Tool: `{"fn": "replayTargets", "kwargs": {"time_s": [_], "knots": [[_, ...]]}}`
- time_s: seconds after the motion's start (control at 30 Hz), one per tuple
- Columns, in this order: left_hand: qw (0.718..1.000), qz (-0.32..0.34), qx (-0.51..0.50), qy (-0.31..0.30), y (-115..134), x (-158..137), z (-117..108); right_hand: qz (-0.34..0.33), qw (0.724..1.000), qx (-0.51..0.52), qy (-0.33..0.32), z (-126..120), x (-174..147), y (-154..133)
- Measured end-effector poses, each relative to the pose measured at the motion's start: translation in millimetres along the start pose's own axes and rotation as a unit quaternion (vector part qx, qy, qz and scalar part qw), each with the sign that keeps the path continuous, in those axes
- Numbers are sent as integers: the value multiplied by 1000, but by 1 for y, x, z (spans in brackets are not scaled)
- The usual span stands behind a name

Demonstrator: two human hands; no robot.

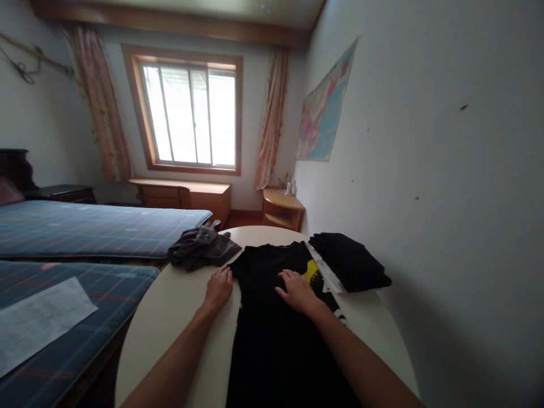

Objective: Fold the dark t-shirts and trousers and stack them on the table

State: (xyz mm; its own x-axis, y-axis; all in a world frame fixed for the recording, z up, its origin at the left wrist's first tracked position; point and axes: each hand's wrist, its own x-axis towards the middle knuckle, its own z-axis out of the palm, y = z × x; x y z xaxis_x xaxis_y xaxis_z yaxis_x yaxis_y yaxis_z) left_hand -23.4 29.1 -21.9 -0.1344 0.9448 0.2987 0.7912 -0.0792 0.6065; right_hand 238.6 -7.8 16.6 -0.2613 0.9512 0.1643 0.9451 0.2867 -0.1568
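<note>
A black T-shirt (272, 334) with yellow and white print near its right edge lies spread lengthwise on a round cream table (178, 317). At the shirt's left sleeve is my left hand (219, 290), its fingers closed together at the sleeve's edge; the fingertips are partly hidden. My right hand (296, 292) rests palm down on the upper chest of the shirt, fingers apart, beside the yellow print. A stack of folded black clothes (346, 260), with a white layer along its left side, sits right of the collar. Left of the collar is a crumpled dark grey garment (202, 248).
Two beds with blue plaid mattresses (106, 226) stand to the left, one bearing a printed paper sheet (46, 320). A white wall (446, 243) runs close on the right. Beyond the table are a wooden desk (187, 192) and a corner shelf (283, 198).
</note>
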Motion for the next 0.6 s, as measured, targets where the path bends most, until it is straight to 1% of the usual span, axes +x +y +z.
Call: {"fn": "replayTargets", "kwargs": {"time_s": [0.1, 0.2, 0.27, 0.33, 0.4, 0.47, 0.6], "knots": [[999, -10, -37, 21, 1, 5, -8, 0, 1000, 29, 1, 20, 21, -11], [996, -24, -68, 43, 5, 4, -17, -6, 998, 63, 8, 32, 41, -19], [995, -31, -82, 37, 10, 0, -20, -18, 996, 83, 14, 34, 56, -25], [996, -32, -82, 18, 16, -4, -20, -33, 995, 97, 17, 34, 72, -32], [998, -24, -56, -2, 22, -7, -19, -50, 992, 111, 19, 32, 88, -42], [1000, -22, -5, -8, 24, -8, -18, -68, 990, 125, 18, 31, 103, -53], [995, -25, 99, 23, 15, -5, -18, -88, 987, 137, -8, 37, 120, -71]]}}
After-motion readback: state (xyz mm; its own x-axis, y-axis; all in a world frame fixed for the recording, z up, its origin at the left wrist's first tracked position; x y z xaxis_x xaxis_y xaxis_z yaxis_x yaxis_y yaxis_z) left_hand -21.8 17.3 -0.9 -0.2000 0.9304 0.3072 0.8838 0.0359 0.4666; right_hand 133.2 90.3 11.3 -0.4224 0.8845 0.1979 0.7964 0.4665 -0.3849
